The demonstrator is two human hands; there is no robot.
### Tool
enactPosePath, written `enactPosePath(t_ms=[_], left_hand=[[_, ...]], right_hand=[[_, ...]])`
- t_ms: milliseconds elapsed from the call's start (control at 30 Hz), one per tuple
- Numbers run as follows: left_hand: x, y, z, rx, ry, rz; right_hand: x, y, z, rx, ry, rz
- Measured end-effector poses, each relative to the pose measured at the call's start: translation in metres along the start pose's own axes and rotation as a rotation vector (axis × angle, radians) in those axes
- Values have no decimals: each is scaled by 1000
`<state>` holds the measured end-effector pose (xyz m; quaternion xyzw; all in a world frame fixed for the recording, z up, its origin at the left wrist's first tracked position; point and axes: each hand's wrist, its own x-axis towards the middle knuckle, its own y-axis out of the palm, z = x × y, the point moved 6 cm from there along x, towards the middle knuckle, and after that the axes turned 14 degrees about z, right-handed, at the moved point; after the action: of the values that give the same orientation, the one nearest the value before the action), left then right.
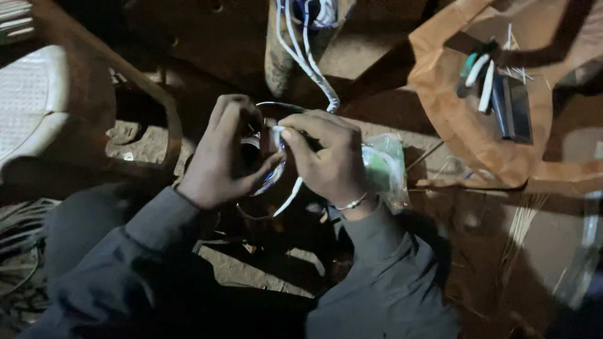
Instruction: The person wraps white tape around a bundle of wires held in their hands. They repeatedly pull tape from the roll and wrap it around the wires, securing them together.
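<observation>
My left hand (221, 154) and my right hand (326, 157) meet in the middle of the view, both wearing grey sleeves. Between them they hold a small shiny round part (270, 176) with a thin metal ring (276, 107) around it. My right hand's fingers pinch a white wire (290, 196) at the part; its loose end hangs down below the hand. More white wires (308, 63) run from a post (279, 63) above down to the hands. What exactly sits between the fingers is hidden in the dim light.
An orange bag (452, 119) lies open at the right with pens, tools and a dark flat box (512, 107) inside. A clear plastic packet (386, 169) lies beside my right wrist. A white plastic chair (31, 107) stands at the left. Bare earth lies below.
</observation>
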<state>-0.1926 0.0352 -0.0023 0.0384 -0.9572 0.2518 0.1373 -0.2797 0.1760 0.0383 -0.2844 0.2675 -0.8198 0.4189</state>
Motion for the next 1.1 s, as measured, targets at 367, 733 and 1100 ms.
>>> enactPosePath(t_ms=[367, 733, 1100], left_hand=[[8, 0, 36, -246, -322, 49], [-11, -8, 17, -117, -23, -28], [9, 8, 34, -318, -194, 49]], right_hand=[[2, 18, 10, -202, -35, 95], [8, 8, 0, 13, 58, 7], [-4, 12, 7, -143, 11, 117]])
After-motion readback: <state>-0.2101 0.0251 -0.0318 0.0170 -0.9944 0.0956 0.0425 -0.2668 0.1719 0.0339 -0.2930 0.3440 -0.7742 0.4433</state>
